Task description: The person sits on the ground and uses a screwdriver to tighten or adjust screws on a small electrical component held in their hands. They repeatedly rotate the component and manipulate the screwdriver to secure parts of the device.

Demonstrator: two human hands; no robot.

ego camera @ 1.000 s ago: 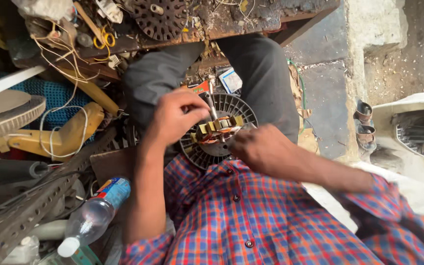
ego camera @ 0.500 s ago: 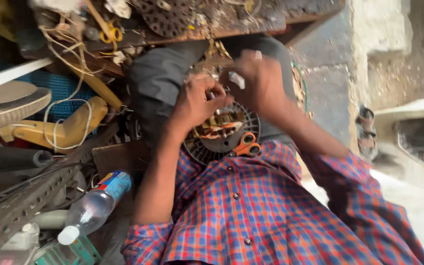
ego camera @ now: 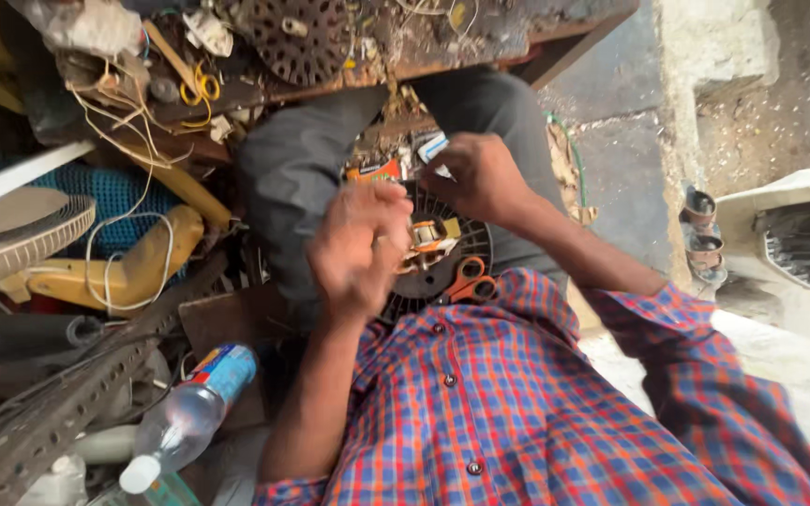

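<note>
Resting lapward, round black finned motor (ego camera: 442, 267)

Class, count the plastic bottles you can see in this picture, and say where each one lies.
1. A clear plastic bottle with a white cap and blue label lies tilted at lower left, beside the person's left forearm. Others may be hidden in the clutter.

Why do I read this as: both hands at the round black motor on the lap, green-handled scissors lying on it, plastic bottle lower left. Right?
Nearly. In the head view the scissors on the motor have orange handles, not green. Left hand, right hand and bottle are as you say.
</note>
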